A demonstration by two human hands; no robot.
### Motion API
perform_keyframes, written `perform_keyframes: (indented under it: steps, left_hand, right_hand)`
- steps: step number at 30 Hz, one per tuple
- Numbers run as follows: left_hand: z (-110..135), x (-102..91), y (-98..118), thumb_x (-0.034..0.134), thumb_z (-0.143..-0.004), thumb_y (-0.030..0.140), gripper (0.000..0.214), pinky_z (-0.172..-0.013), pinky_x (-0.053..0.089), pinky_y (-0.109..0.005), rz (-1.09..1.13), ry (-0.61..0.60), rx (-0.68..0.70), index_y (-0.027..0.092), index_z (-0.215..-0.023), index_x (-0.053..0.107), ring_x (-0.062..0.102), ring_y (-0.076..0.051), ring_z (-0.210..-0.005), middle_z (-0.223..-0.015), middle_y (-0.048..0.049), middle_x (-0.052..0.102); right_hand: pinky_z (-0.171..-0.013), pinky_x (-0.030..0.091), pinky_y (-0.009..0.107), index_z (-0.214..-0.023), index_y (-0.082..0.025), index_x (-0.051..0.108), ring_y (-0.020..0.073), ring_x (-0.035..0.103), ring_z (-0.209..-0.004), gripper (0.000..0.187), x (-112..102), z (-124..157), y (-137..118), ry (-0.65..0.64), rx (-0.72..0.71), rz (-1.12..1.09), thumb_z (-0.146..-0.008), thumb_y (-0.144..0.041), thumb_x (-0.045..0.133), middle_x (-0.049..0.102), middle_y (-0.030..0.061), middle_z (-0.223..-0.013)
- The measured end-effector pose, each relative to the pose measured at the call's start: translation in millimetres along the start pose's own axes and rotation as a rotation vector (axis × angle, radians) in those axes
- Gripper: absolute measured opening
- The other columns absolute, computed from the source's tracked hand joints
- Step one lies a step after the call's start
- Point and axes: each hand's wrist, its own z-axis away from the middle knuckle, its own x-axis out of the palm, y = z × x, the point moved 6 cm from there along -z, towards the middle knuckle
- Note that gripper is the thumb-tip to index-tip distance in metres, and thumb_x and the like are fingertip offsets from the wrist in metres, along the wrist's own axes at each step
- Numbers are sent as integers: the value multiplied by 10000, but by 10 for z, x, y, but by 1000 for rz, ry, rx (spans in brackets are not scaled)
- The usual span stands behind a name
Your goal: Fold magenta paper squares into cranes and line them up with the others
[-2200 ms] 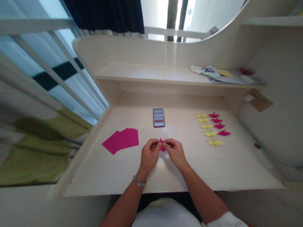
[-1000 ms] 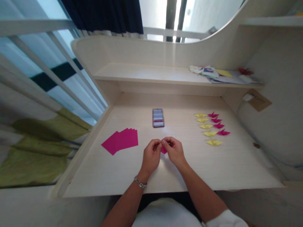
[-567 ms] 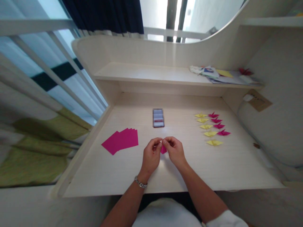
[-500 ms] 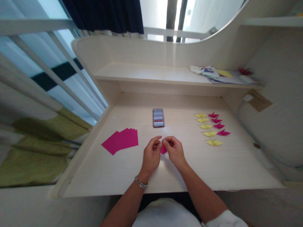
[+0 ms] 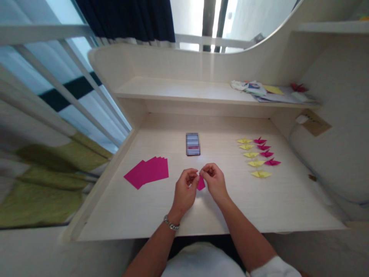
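Note:
A small folded piece of pink origami paper (image 5: 201, 183) is held between my two hands, just above the desk. My left hand (image 5: 186, 189) pinches its left side, thumb against the fingers. From the upper right, my right hand (image 5: 213, 181) grips the top of the paper between thumb and forefinger. The fingers hide part of the folds. To the left lies a fanned stack of pink paper sheets (image 5: 151, 171). On the right stand folded yellow paper cranes (image 5: 261, 174) in a column, with pink paper cranes (image 5: 272, 162) beside them.
Beyond my hands a phone (image 5: 193, 144) lies on the pale desk (image 5: 121, 215). A raised shelf (image 5: 173, 87) at the back carries papers (image 5: 273, 92) on its right. A cable (image 5: 305, 161) runs along the right wall.
My right hand has shifted slightly up and right. More of the folded pink paper shows between the hands. My left hand has barely moved.

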Motion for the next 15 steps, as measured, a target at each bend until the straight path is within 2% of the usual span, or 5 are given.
perform_keyframes:
  steps: [4,7,12,15]
  left_hand:
    - [-10,-9,31,625,-808,286,238,-677,473,-253,21,9,-6,180,-1008,552,607,-139,-753,-826,-24,613]
    - [-5,4,30,620,-813,286,220,-659,472,-250,19,3,-2,182,-994,550,605,-138,-741,-819,-25,612]
    - [16,12,-21,627,-803,280,212,-664,482,-259,6,-15,-25,178,-976,562,616,-152,-765,-837,-41,630]
    - [18,19,-48,639,-790,264,222,-667,486,-257,24,-72,-54,180,-981,562,620,-146,-751,-820,-32,640]
  right_hand:
    - [-639,478,281,-949,-193,551,135,579,-644,306,14,-19,-12,-104,90,-103,-712,-345,671,624,-2,-715]
    - [-634,475,277,-943,-195,569,140,593,-651,347,14,-27,-25,-169,99,-62,-654,-314,723,646,5,-738]
    - [-556,445,252,-792,-190,580,127,569,-556,287,-40,-69,10,-131,107,-12,-592,-294,758,625,-21,-624]
    - [-531,429,239,-778,-187,579,117,556,-524,287,-54,-92,27,-113,101,-13,-582,-281,766,624,-28,-600]
